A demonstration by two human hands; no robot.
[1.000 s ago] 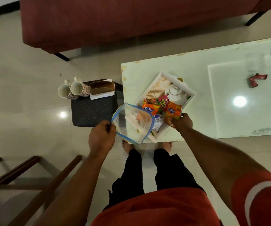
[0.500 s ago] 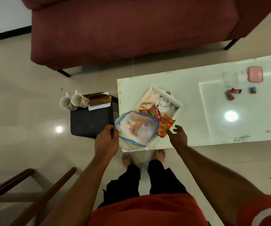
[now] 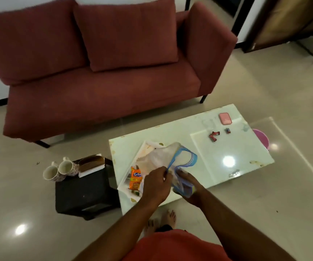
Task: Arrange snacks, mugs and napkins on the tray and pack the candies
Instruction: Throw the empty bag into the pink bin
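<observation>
The clear blue-rimmed zip bag [image 3: 172,162], above the white tray [image 3: 142,149] on the pale surface [image 3: 217,166], should be spread wide by left hand [image 3: 156,187] and right hand [image 3: 188,191], whose fingers grip its rim

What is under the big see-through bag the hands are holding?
Under the zip bag lies the white tray on the table. An orange snack packet shows at the tray's near end. The bag and left hand cover the rest, so anything else there is hidden.
</observation>
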